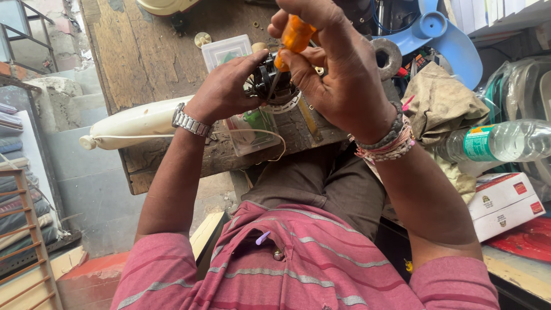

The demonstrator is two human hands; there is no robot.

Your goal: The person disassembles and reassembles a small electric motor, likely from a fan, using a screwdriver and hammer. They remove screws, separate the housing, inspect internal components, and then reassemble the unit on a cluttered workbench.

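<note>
- Left hand (221, 92) cupped around a small dark motor part (270, 80), fingers (252, 59) closed on its near side, holding it just above the table (143, 51).
- Right hand (338, 74) wrapped tight on an orange-handled screwdriver (295, 35), fingers closed about the handle, metal shaft angled down into the motor part.
- Motor part between both hands, over the middle of the worn wooden table, a pale toothed ring showing beneath it.
- Metal watch (188, 121) on the left wrist; beaded and threaded bracelets (390, 140) on the right wrist.
- Clear plastic box (227, 50) lying on the table just beyond the left hand, another clear tray (252, 135) with a green piece inside just below the hands.
- Long cream-coloured casing (138, 123) lying across the table's near edge, under the left wrist, with a thin cord trailing from it.
- Grey ring-shaped part (390, 57) just behind the right hand.
- Blue fan blade (442, 34) at upper right, well apart from the hands.
- Crumpled khaki cloth (442, 103) beside the right forearm, touching a clear water bottle (499, 140) lying on its side.
- White and red carton (505, 204) below the bottle.
- Pink striped shirt (310, 264) filling the lower part of the view.
</note>
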